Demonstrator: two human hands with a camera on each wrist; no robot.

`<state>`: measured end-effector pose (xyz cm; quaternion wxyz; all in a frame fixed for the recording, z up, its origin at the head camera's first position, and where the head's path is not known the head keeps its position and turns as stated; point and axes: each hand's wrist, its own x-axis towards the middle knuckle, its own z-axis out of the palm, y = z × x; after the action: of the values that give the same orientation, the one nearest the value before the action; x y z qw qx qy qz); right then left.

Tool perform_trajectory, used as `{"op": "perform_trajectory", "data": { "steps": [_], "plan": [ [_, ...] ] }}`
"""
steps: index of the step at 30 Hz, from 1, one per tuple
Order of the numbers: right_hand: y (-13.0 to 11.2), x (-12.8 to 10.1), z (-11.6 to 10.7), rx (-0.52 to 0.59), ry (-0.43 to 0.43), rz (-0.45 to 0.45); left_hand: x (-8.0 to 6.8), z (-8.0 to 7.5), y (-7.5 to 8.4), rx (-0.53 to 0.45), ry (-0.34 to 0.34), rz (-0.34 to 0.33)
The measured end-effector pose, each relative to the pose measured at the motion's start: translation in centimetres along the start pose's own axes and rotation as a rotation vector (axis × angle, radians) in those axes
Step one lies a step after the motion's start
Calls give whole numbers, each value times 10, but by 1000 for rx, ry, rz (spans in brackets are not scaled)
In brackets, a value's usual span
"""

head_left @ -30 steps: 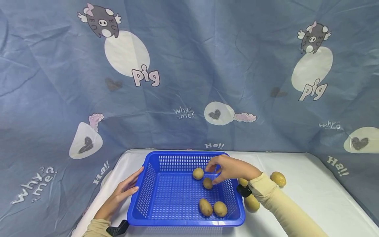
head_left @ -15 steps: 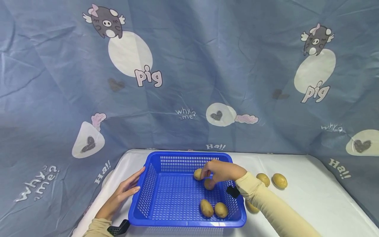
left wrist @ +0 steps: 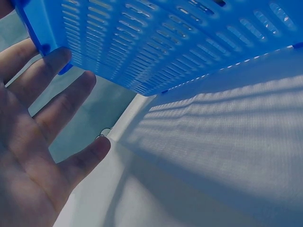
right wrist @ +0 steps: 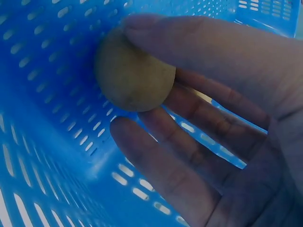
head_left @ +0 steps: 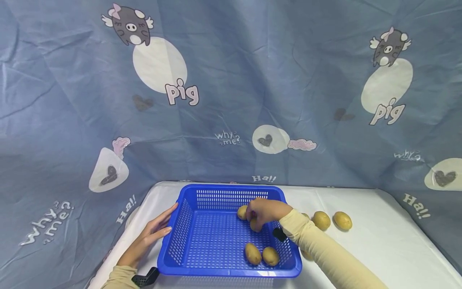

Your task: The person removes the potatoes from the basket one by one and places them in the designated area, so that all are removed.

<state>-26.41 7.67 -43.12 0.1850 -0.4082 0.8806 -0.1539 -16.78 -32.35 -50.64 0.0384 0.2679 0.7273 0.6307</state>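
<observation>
A blue plastic basket (head_left: 231,272) rests on the white table. Inside it, toward the right, my right hand (head_left: 268,210) grips a potato (head_left: 255,226) between thumb and fingers. In the right wrist view, the thumb lies over this potato (right wrist: 135,78) and the fingertips meet its far side. Another potato (head_left: 242,212) sits just left of that hand. Two more, a longer potato (head_left: 253,254) and a rounder potato (head_left: 270,256), lie near the basket's front right corner. My left hand (head_left: 149,236) touches the basket's left rim, its fingers extended and spread in the left wrist view.
Right of the basket, on the white tablecloth (head_left: 375,249), lie a potato (head_left: 321,220) and a farther potato (head_left: 342,221). Others there are partly hidden behind the right sleeve (head_left: 325,253). A blue printed curtain (head_left: 231,100) hangs behind the table.
My right hand has moved down and slightly left onto the small potato, closing its fingers round it. The right forearm's shift uncovers potatoes outside the basket. The left hand stays at the rim.
</observation>
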Motion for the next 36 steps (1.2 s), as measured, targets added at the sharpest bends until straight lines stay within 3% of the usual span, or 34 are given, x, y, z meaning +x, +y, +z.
{"op": "perform_trajectory", "data": {
  "steps": [9, 16, 36],
  "plan": [
    [3, 2, 6, 1, 35, -1, 0, 0, -1, 10, -8, 20],
    [4, 2, 11, 32, 16, 25, 0, 0, -1, 16, -11, 38],
    [-1, -1, 13, 21, 33, -10, 0, 1, -1, 23, 8, -1]
  ]
}}
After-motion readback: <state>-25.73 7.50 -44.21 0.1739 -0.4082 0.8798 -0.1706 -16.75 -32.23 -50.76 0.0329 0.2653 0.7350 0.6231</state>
